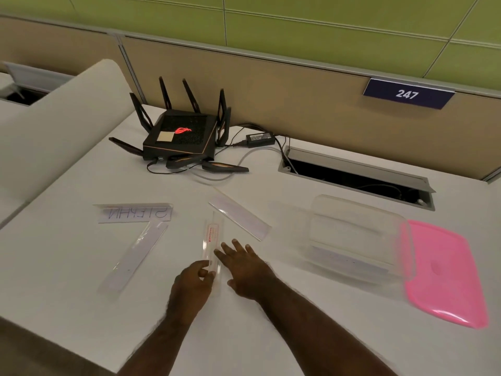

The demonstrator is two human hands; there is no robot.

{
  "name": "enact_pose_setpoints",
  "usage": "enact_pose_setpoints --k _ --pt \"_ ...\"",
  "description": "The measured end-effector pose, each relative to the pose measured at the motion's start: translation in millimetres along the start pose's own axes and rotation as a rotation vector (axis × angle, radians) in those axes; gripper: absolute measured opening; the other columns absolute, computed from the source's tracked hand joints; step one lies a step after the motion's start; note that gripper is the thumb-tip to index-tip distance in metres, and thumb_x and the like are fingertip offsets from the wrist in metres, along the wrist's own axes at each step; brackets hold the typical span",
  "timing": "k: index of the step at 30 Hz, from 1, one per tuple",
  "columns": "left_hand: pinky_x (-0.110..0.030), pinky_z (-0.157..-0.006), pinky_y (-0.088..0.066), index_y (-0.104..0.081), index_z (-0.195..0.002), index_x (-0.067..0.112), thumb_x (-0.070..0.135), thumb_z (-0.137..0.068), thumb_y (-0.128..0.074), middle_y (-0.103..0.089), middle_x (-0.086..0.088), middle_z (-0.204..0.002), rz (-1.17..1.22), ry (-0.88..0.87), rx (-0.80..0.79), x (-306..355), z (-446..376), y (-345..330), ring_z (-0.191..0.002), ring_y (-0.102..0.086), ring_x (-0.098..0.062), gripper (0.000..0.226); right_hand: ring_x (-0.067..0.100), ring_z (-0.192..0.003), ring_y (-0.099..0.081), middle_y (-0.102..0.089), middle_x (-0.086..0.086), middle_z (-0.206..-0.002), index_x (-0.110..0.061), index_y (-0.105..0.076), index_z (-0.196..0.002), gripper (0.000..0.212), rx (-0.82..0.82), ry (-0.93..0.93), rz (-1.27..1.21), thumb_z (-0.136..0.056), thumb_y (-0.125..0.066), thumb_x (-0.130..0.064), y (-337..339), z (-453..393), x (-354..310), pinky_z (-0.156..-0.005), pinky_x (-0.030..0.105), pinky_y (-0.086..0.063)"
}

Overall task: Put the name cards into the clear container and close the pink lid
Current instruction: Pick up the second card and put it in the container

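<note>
Several clear name cards lie on the white desk. One with handwritten letters (134, 212) sits at the left, a long plain one (134, 257) slants below it, and another (240, 216) lies in the middle. A narrow card with red print (212, 240) stands between my hands. My left hand (193, 287) pinches its near end. My right hand (245, 268) rests beside it, fingers spread, holding nothing. The clear container (357, 237) lies open at the right with a card inside. Its pink lid (444, 272) lies flat against the container's right side.
A black router (180, 134) with antennas, its power brick (260, 138) and cables sit at the back of the desk. An open cable hatch (357, 176) lies behind the container. A beige partition runs along the far edge, and a cushion rises at the left.
</note>
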State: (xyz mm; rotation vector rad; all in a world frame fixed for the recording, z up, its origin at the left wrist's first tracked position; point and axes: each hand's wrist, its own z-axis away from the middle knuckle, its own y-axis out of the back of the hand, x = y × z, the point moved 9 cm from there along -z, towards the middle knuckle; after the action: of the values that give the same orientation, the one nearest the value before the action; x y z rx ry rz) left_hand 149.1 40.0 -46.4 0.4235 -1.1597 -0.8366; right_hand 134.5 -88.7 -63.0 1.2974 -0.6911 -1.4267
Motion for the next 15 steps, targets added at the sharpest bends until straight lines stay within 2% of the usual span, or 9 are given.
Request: enact_pose_setpoints --k 4,6,10,13,15 --pt "-0.044 -0.089 -0.056 -0.061 -0.123 0.013 0.022 -0.094 -0.057 -0.065 -0.009 -0.125 0.058 0.049 -0.028 1 0 7 -0.106 -0.064 -0.034 0.03 0.03 -0.15 -0.001 -0.006 0.003 -0.164 -0.026 -0.008 -0.153 0.086 0.041 0.005 -0.029 -0.089 -0.065 -0.02 4 -4 -4 -0.119 0.05 -0.006" --pt "-0.041 -0.087 -0.056 -0.063 -0.118 0.015 0.014 -0.094 -0.055 -0.068 -0.009 -0.119 0.144 0.058 -0.05 3 0 18 -0.102 -0.065 -0.031 0.025 0.027 -0.15 0.001 -0.002 0.001 -0.164 -0.029 -0.004 -0.153 0.088 0.087 0.026 -0.036 -0.089 -0.064 -0.018 14 -4 -3 -0.119 0.049 -0.007" --pt "-0.025 -0.064 -0.047 -0.069 -0.106 0.015 -0.002 -0.089 -0.05 -0.075 -0.003 -0.089 0.325 0.028 -0.186 21 6 43 -0.072 -0.063 -0.016 0.031 0.023 -0.15 0.005 0.003 -0.003 -0.164 -0.035 0.0 -0.152 0.092 0.225 0.077 -0.017 -0.089 -0.063 -0.011 50 0 4 -0.117 0.043 -0.005" --pt "-0.024 -0.063 -0.045 -0.071 -0.104 0.021 0.002 -0.094 -0.051 -0.075 0.0 -0.083 0.363 -0.045 -0.291 41 10 60 -0.068 -0.062 -0.013 0.03 0.023 -0.151 -0.001 -0.004 -0.003 -0.164 -0.034 -0.008 -0.152 0.088 0.296 0.073 0.035 -0.088 -0.064 -0.013 82 6 17 -0.117 0.043 -0.009" --pt "-0.025 -0.066 -0.047 -0.072 -0.104 0.024 0.006 -0.097 -0.051 -0.075 -0.001 -0.084 0.364 -0.098 -0.359 55 13 66 -0.069 -0.063 -0.011 0.029 0.023 -0.15 -0.009 -0.017 -0.003 -0.162 -0.029 -0.021 -0.151 0.082 0.322 0.075 0.06 -0.086 -0.067 -0.014 102 11 26 -0.117 0.044 -0.018"
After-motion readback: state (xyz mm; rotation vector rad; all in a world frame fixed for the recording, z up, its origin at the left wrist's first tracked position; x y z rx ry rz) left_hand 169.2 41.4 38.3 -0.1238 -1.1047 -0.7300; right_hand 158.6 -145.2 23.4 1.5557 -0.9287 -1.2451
